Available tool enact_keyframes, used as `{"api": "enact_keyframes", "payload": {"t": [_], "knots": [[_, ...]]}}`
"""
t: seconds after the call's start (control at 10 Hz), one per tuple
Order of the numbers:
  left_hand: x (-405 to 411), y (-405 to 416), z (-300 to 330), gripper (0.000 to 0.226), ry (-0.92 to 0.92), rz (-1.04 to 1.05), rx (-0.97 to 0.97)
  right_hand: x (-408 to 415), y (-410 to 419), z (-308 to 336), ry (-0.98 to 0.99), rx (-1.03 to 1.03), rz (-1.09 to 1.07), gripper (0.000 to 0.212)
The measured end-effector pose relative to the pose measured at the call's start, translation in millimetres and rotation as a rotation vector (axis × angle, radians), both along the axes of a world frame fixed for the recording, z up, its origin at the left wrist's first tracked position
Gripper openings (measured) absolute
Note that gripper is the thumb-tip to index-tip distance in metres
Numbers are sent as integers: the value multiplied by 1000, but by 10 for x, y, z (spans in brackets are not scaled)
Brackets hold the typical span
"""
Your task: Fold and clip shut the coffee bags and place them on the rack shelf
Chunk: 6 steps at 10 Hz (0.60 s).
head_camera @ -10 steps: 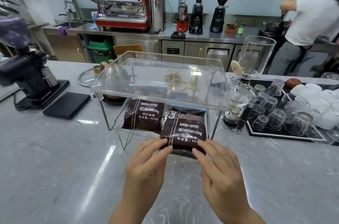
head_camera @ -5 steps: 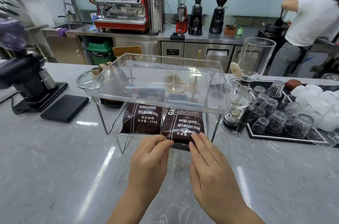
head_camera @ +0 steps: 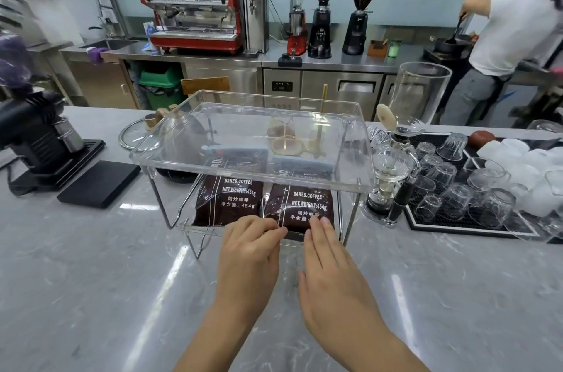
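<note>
On the lower shelf (head_camera: pixel 337 213) of the clear rack (head_camera: pixel 253 140), 2 dark coffee bags lie flat side by side, their pale blue clips showing through the transparent top tray. Both of the person's hands are flat and open, grasping nothing: the left hand (head_camera: pixel 248 253) has its fingertips against the near edge of the right bag (head_camera: pixel 300 204), close to the seam where it meets the left bag (head_camera: pixel 228 198), and the right hand (head_camera: pixel 327 262) presses the same bag's near edge from the other side. My guess is the bag is being nudged the last bit home, so the task looks almost finished. What worries me is the rack itself: it stands on thin wire legs on a glossy surface (head_camera: pixel 91 280), and a firm shove could slide it back toward the kettle (head_camera: pixel 182 143) and the brass stand (head_camera: pixel 320 128) behind it. Just beside its right leg stands a glass siphon brewer (head_camera: pixel 393 167), which a sideways jolt might tip. Uneven pressure could also ride 1 bag over the other.
</note>
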<state>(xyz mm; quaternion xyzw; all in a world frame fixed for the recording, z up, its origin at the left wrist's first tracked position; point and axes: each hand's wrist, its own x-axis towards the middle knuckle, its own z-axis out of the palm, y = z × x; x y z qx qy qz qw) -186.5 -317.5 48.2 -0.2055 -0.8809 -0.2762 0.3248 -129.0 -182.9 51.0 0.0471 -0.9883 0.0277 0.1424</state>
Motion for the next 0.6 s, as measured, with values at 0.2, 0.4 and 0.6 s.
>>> {"api": "enact_keyframes", "payload": {"t": [0.2, 0.4, 0.6], "knots": [[66, -7, 35, 18, -66, 47, -41, 19, -22, -19, -17, 7, 30, 65], [161, -15, 119, 14, -66, 32, -65, 148, 81, 126, 35, -113, 137, 50], [362, 317, 342, 6, 159, -109, 121, 380, 583, 466, 340, -323, 128, 7]]}}
